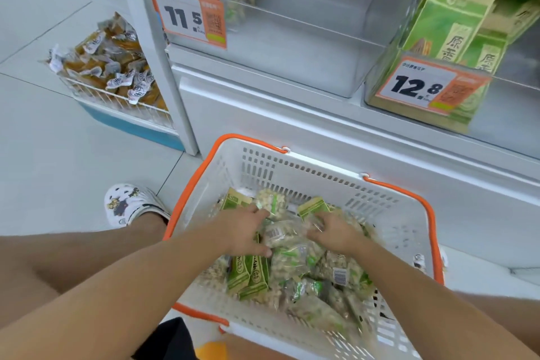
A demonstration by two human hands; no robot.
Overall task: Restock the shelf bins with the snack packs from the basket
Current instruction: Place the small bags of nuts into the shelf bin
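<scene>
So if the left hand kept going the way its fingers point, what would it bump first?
Probably the clear snack pack at the fingertips of the left hand; beyond it stands the basket wall. Depth is hard to judge.

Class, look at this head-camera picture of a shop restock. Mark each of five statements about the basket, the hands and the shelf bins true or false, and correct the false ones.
1. Both hands are inside the basket. True: the left hand and the right hand rest among the snack packs.
2. The basket handles are blue. False: the handles are orange.
3. The clear bin behind the 11.5 price tag is packed full. False: only a few packs stand at its back left; most of it is bare.
4. The bin with the 12.8 price tag holds green packets. True.
5. The person wears black boots. False: a white clog shows.
</scene>
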